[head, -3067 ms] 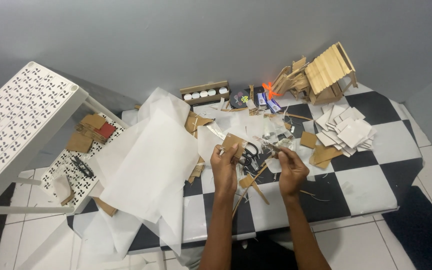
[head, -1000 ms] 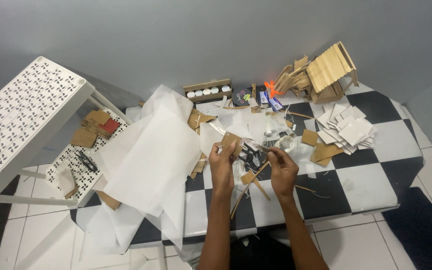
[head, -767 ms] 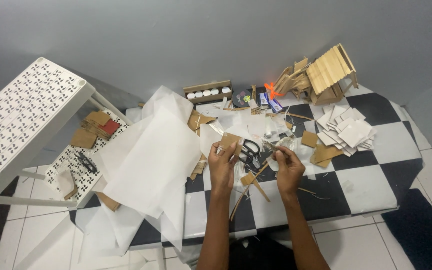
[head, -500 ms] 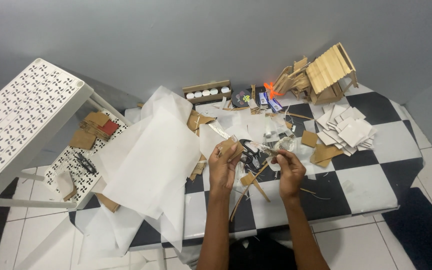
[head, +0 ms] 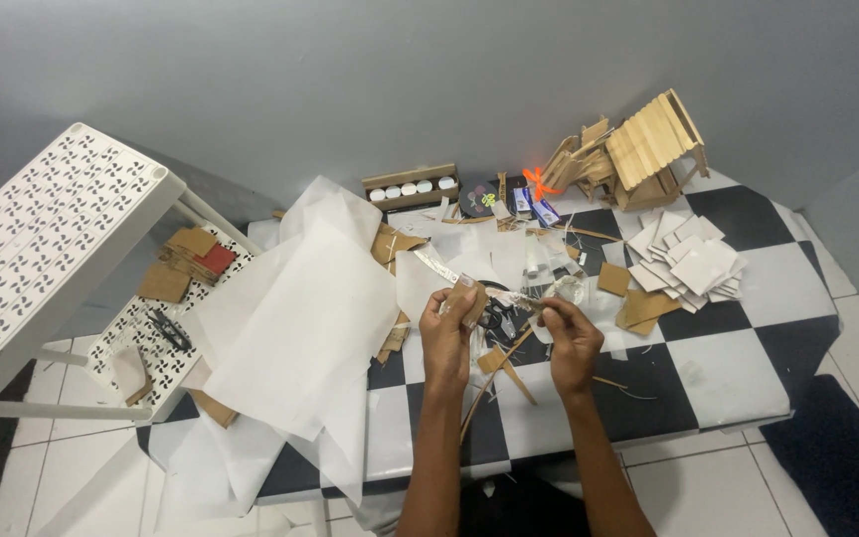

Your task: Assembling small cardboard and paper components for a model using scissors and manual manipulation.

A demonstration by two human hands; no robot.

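Over the checkered table (head: pixel 728 378): 2 bare hands raised just above the clutter near its middle.
Left hand (head: pixel 446 336): fingers pinched on a small brown cardboard piece (head: pixel 467 298), held up at the fingertips.
Right hand (head: pixel 571 338): fingers closed on the end of a thin clear strip (head: pixel 521 298) that runs across to the cardboard piece; what the strip is made of cannot be told.
Under the hands: black scissors (head: pixel 496 316) and a few wooden sticks (head: pixel 494 363) lying on the table.
Left of the hands: large white paper sheets (head: pixel 300 318) draped over the table edge.
Right side: stack of white square cards (head: pixel 693 264), with brown cardboard scraps (head: pixel 638 303) just beside it.
Far edge: stick-built model house (head: pixel 648 149) and a cardboard box of 4 white-lidded jars (head: pixel 412 187).
Far left: white perforated rack (head: pixel 42 249) standing apart from the table.
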